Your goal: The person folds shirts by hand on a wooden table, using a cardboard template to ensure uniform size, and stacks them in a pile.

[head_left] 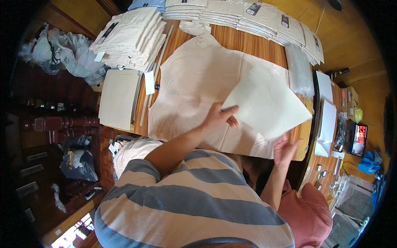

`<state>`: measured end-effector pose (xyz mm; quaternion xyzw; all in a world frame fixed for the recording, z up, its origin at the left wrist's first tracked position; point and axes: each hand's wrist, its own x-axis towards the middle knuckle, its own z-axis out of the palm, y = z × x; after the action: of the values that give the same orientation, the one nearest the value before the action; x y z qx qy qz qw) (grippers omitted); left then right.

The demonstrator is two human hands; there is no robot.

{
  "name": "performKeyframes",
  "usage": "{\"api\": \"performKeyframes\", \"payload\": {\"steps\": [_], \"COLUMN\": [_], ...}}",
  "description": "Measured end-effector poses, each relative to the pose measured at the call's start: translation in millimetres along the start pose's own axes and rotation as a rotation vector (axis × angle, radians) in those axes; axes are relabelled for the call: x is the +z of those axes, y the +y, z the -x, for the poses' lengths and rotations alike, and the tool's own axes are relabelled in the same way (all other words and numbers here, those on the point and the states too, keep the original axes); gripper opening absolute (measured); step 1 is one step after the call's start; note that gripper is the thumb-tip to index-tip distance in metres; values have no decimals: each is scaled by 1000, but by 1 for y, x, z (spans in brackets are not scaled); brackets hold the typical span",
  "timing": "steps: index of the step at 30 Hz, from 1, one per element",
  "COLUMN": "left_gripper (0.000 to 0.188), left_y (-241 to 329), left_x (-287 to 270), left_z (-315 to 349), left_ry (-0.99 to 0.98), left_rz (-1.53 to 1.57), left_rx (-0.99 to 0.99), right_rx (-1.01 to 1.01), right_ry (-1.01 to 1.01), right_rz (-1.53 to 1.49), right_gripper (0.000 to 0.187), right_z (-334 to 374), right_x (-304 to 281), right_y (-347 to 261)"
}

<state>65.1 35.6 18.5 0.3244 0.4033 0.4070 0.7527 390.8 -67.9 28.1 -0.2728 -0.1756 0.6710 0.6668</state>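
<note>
In the head view, the white sheet (269,97) lay tilted over the right part of a pale pink garment (192,78), which was spread on the striped wooden table (252,44). The left hand (220,116) had its thumb and curled fingers closed on the sheet's left corner, the thumb on top. The right hand (285,151) was at the lower right edge, palm turned up, fingers reaching toward that edge and the thumb standing apart from them; whether the fingertips touched the sheet could not be told. The sheet looked light and fairly stiff, like thin card, since its edges ran straight; it probably slid easily over cloth and would have creased if pinched hard or bent. Opposite corners or edges seemed the best places to hold it, with a light grip. The garment looked soft, limp and light, already faintly creased, and likely to drag or ruck under pressure, so its hem or side edges seemed the safer hold. A stack of folded garments (132,35) stood beyond, to the left.
</note>
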Motion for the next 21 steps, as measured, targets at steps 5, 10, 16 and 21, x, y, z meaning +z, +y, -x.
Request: {"api": "performKeyframes", "payload": {"steps": [5, 10, 16, 21], "left_gripper": [52, 68, 81, 80], "left_y": [-24, 51, 56, 60], "left_x": [-18, -160, -251, -269], "left_z": [-9, -23, -1, -13], "left_ry": [9, 311, 157, 219], "left_rz": [-992, -1689, -1791, -1774], "left_rx": [229, 621, 358, 405], "right_rx": [150, 206, 232, 365], "right_ry": [451, 468, 465, 535], "right_rz": [890, 844, 864, 772], "right_gripper": [62, 67, 71, 67], "right_z": [-33, -51, -65, -69], "right_x": [-42, -85, -106, -124], "right_y": [24, 4, -20, -28]}}
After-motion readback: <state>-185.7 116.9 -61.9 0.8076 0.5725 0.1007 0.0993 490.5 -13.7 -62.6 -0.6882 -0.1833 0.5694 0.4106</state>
